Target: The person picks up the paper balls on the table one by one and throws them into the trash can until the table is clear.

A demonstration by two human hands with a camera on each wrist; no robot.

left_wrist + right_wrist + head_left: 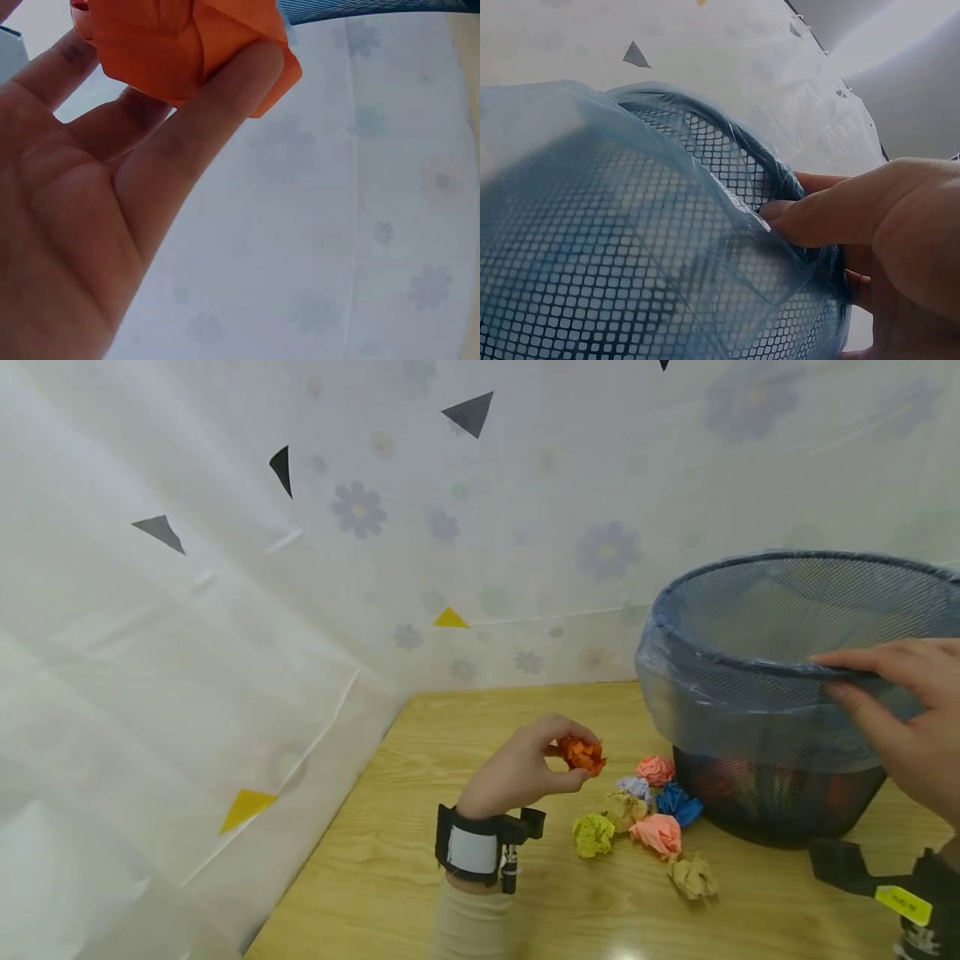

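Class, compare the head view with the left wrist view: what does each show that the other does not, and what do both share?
Only the head view shows the wooden table, the loose crumpled paper balls on it, and the right hand gripping the rim of the black mesh bin with a blue liner. Only the left wrist view shows the left palm's inner side. Both show the left hand pinching the orange crumpled paper ball, and the flowered backdrop.

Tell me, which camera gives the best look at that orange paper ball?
The head view: the whole orange paper ball shows there, pinched in the left hand above the table. The left wrist view shows only part of it, very close, cut off at the frame's top. The right wrist view shows none of it.
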